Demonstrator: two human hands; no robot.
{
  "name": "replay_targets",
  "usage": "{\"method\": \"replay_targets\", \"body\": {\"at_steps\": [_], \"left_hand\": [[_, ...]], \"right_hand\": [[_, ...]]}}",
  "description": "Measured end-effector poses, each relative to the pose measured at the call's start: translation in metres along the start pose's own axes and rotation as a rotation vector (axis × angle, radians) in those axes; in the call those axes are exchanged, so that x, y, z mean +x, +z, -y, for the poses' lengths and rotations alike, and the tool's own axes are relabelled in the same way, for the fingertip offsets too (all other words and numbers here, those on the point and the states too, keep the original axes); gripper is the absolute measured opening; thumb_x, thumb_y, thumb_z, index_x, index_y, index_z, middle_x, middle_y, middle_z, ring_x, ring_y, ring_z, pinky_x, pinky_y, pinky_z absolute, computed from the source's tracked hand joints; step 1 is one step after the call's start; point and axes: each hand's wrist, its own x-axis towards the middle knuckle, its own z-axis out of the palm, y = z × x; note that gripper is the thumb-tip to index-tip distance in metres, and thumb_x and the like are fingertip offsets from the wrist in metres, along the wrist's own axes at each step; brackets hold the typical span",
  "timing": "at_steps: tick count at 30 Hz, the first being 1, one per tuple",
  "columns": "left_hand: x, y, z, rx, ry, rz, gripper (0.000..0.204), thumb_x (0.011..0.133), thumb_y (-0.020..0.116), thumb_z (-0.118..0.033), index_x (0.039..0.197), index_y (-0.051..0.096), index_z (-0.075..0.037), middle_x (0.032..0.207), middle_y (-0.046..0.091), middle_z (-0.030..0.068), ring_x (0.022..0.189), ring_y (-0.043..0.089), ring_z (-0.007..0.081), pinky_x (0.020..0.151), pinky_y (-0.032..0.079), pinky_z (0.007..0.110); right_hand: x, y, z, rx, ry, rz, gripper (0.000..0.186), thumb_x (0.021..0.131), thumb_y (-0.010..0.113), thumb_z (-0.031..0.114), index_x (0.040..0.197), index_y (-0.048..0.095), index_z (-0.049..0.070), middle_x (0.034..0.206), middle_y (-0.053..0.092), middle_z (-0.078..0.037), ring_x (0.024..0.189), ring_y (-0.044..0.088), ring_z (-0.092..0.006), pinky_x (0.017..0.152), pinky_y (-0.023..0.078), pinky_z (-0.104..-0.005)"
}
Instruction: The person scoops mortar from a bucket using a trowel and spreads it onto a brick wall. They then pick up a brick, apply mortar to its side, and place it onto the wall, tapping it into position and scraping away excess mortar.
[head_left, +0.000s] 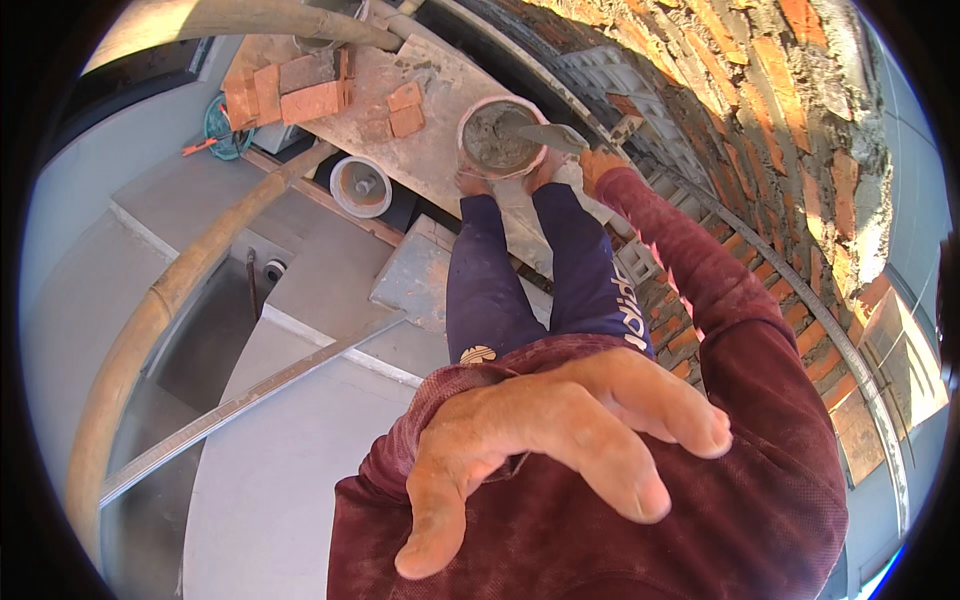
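My left hand is raised close in front of my chest, fingers spread, holding nothing. My right hand reaches out ahead, closed round the handle of a trowel. The trowel's blade extends left over the rim of a round bucket of wet grey mortar. The bucket stands on a plank between my bare feet. The trowel's handle is mostly hidden in my grip.
A rough brick wall rises on the right. Loose bricks and broken pieces lie on the plank. Left of it are a white bucket and a teal round container. Bamboo poles and a long metal straightedge cross the left side.
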Motion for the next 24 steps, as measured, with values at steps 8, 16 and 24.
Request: {"method": "replay_targets", "body": {"at_steps": [8, 16, 24], "left_hand": [[-0.058, -0.126, 0.025, -0.316, 0.155, -0.306, 0.077, 0.083, 0.060, -0.067, 0.116, 0.057, 0.002, 0.131, 0.045, 0.0224, 0.130, 0.041, 0.0365, 0.108, 0.032, 0.050], [-0.101, -0.170, 0.041, -0.391, 0.217, -0.446, 0.072, 0.084, 0.060, -0.064, 0.116, 0.055, 0.000, 0.130, 0.046, 0.0222, 0.131, 0.041, 0.0364, 0.108, 0.032, 0.050], [-0.100, -0.180, 0.054, -0.419, 0.203, -0.486, 0.066, 0.086, 0.059, -0.061, 0.116, 0.054, -0.002, 0.130, 0.047, 0.0220, 0.131, 0.040, 0.0362, 0.109, 0.031, 0.050]], "right_hand": [[0.237, 0.084, 0.048, -0.339, -0.087, -0.205, 0.030, 0.082, 0.064, 0.016, 0.110, 0.060, 0.006, 0.110, 0.063, -0.016, 0.096, 0.067, -0.0338, 0.077, 0.056, -0.0437], [0.259, 0.160, 0.037, -0.297, -0.263, 0.038, 0.032, 0.079, 0.066, 0.010, 0.109, 0.059, 0.001, 0.107, 0.065, -0.019, 0.101, 0.066, -0.0358, 0.081, 0.055, -0.0430], [0.255, 0.248, 0.044, 0.068, -0.139, -0.080, 0.035, 0.080, 0.068, 0.024, 0.107, 0.068, 0.002, 0.091, 0.069, -0.022, 0.083, 0.070, -0.0330, 0.069, 0.057, -0.0395]]}}
